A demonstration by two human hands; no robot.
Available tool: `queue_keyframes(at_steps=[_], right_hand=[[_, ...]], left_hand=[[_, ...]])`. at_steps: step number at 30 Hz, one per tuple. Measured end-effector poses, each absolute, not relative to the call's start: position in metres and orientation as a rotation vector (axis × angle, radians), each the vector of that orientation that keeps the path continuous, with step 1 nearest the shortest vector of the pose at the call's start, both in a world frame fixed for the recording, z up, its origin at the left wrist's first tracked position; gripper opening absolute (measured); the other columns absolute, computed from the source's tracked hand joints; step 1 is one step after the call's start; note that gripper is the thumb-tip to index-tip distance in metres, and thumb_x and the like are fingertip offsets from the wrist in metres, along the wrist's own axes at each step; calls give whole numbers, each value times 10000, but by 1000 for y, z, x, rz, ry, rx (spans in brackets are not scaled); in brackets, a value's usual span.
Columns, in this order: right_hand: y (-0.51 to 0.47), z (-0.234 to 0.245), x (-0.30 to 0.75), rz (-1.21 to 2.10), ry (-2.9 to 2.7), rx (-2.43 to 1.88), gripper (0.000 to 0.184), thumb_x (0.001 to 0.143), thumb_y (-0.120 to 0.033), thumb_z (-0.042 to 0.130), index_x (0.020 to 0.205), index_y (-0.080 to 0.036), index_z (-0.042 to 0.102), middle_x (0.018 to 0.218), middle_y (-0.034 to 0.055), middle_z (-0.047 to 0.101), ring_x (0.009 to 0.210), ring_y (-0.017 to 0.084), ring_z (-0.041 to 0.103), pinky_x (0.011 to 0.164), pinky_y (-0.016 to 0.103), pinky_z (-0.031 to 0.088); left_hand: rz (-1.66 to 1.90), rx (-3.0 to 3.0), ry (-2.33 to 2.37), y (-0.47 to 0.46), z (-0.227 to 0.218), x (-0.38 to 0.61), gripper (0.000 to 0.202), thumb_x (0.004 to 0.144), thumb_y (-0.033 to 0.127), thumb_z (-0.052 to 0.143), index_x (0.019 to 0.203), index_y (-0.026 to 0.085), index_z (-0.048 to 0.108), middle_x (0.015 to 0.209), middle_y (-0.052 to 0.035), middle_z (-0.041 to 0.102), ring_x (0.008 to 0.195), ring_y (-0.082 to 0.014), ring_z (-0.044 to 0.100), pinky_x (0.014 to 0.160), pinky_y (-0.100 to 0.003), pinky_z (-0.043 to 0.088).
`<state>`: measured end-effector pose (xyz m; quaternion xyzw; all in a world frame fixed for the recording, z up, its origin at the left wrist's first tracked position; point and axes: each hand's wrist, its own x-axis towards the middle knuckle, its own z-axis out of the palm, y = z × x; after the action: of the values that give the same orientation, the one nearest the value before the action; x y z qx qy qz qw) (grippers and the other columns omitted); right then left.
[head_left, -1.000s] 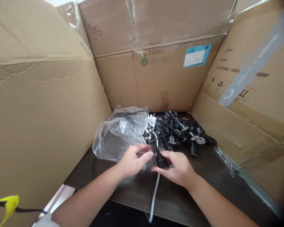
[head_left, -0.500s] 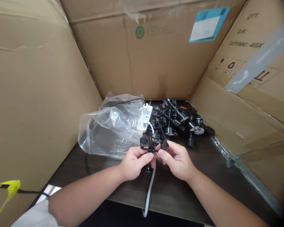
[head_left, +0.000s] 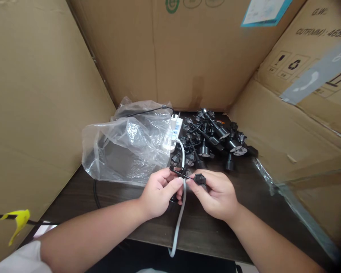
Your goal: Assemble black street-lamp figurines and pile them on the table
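Drawn apart since the previous view, the two hands now hold a small black plastic lantern fitting [head_left: 199,179] out along its thin black rod [head_left: 179,173], which lies almost level between them. Right hand [head_left: 216,197]: thumb and index finger pinch the lantern head at the rod's right end, with the other fingers curled beneath it. Left hand [head_left: 159,193]: fingers close together around the rod's left end, thumb laid across them; how the fingertips meet the rod is hidden.

A grey-white cable [head_left: 180,223] passes just beside the left thumb and drops to a loop on the dark wooden table [head_left: 204,235]. Above the hands it curves up to a white multi-socket block [head_left: 176,129]. Just beyond the fingers, a heap of black lantern stake lights [head_left: 213,136] with round bases lies on the table. A clear plastic bag [head_left: 125,146] sits left of the block, touching it, with a thin black cord [head_left: 147,112] across its top. Brown cardboard carton walls [head_left: 130,57] enclose the table on three sides. At far left, a yellow tag [head_left: 20,222] hangs on a black wire [head_left: 2,217] above a white sleeve [head_left: 19,259].
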<state>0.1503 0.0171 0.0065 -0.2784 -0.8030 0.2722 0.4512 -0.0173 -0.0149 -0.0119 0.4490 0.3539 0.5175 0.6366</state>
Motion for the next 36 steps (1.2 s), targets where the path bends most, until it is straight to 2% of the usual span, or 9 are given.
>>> queue_keyframes(at_steps=[5,7,11,13,17,21,23,29,36], right_hand=[[12,7,143,1247,-1711,-826,291,908,-265,562,637,-160,553,486,-28,519,352,70,408,350,204,357],[11,6,142,1167,-1744,-810,285,916,-241,547,643,-160,560,482,-25,514,369,79,429,372,209,373],[14,4,145,620,-1944,-682,178,866,-101,562,704,-153,612,590,22,580,517,113,519,491,231,424],[15,4,146,524,-1989,-659,168,853,-76,558,713,-151,614,612,31,582,537,119,518,504,239,421],[13,7,145,690,-1935,-728,205,878,-132,558,684,-161,614,563,16,568,491,114,505,473,237,408],[11,7,142,1191,-1694,-824,281,898,-271,577,640,-160,576,497,-13,519,382,82,428,372,215,355],[10,4,142,1324,-1600,-866,313,884,-320,604,624,-153,559,494,-16,505,363,70,403,347,209,333],[9,1,143,1301,-1584,-881,318,873,-340,621,625,-146,577,461,-28,478,359,65,403,338,197,331],[7,8,139,1262,-1590,-821,284,875,-308,616,633,-164,575,462,-22,526,334,69,428,313,189,371]], left_hand=[[1238,1051,841,-17,-10,-16,288,828,416,660,898,143,599,573,20,550,506,-108,523,469,-236,528],[1231,1025,841,-17,-11,-15,273,836,397,655,897,137,598,573,23,546,503,-104,519,458,-233,526],[1209,901,753,-16,-16,-14,214,859,340,642,890,133,600,572,33,533,486,-96,512,432,-232,525],[1199,842,711,-16,-19,-13,196,861,318,645,887,129,599,562,36,530,469,-91,510,417,-229,520],[1200,841,694,-16,-19,-14,189,866,303,646,891,121,607,565,34,539,464,-84,512,420,-223,523],[1216,894,702,-17,-17,-15,196,872,307,639,905,116,611,568,31,547,474,-85,516,437,-228,535],[1214,892,702,-17,-17,-15,197,875,309,634,909,117,609,562,33,544,470,-85,513,434,-228,535],[1211,869,682,-16,-19,-13,194,870,311,642,874,121,600,565,31,555,467,-83,521,431,-223,535],[1213,874,662,-17,-21,-14,197,868,315,643,839,139,559,580,26,582,467,-89,534,438,-229,537]])
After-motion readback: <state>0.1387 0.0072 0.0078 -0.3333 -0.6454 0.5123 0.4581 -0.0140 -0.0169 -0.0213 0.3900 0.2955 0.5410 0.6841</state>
